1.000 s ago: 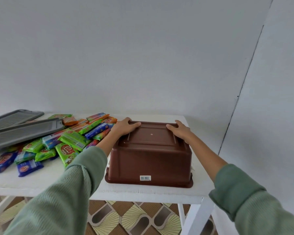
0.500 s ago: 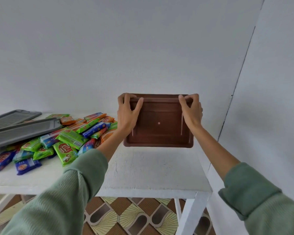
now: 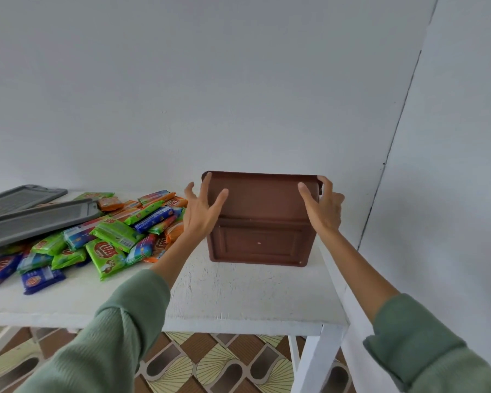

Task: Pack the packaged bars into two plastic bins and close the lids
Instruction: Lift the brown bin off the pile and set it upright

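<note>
A brown plastic bin point(image 3: 261, 222) hangs in the air above the right end of the white table point(image 3: 224, 302), tipped so its underside faces me. My left hand point(image 3: 201, 217) lies against its left side with straight, splayed fingers, the thumb on the near wall and the index finger along the edge. My right hand point(image 3: 323, 211) grips the right side, thumb in front and fingers curled behind the rim. A heap of packaged bars point(image 3: 111, 239) in green, blue and orange wrappers lies on the table's left half. The bin's inside is hidden.
Two grey lids point(image 3: 37, 219) lie overlapped at the far left, partly on top of the bars. A white wall stands right behind the table and another point(image 3: 451, 194) close on the right. The table's front edge runs below my forearms, above a patterned floor.
The bin was lifted off the table, where it lay upside down, and turned up and away from me. My left hand's fingers have loosened from a grip to a splayed hold.
</note>
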`<act>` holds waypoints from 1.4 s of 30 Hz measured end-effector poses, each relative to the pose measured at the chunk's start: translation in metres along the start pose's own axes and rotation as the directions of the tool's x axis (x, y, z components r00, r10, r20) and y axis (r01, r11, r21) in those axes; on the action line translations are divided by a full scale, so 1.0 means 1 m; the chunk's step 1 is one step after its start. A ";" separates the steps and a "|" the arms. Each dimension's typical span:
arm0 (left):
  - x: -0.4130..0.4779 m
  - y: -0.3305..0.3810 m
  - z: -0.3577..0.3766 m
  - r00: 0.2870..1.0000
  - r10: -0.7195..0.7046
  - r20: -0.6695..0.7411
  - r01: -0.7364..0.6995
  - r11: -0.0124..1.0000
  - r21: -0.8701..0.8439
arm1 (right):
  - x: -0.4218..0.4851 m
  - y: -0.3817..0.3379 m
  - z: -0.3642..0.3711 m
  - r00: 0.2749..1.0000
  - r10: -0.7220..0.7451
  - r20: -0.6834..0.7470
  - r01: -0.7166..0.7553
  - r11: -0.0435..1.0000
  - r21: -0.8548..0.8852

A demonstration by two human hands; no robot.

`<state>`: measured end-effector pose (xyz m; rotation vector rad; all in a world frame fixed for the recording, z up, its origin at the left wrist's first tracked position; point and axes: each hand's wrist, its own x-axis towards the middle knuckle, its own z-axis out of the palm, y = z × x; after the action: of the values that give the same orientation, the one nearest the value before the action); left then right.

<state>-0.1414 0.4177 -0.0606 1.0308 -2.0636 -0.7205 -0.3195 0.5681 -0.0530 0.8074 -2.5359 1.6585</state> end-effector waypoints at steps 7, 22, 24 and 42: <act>0.037 0.015 0.015 0.995 0.036 0.091 -0.056 0.973 0.226 | 0.036 -0.025 0.013 0.968 0.056 0.246 0.026 0.948 -0.318; 0.015 0.013 0.020 0.980 0.197 0.000 -0.180 0.893 0.412 | 0.002 -0.006 0.025 0.982 -0.180 0.048 0.182 0.873 -0.453; 0.002 0.012 0.019 0.973 0.226 -0.053 -0.187 0.899 0.395 | -0.009 -0.003 0.023 0.974 -0.226 0.013 0.209 0.875 -0.437; -0.016 0.015 -0.042 0.996 -0.079 0.037 0.086 0.951 -0.297 | -0.011 -0.001 -0.053 0.911 0.233 0.339 -0.310 0.931 0.193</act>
<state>-0.1079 0.4321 -0.0302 0.9415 -1.8668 -1.0569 -0.3240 0.6174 -0.0316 0.8157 -2.8016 2.1178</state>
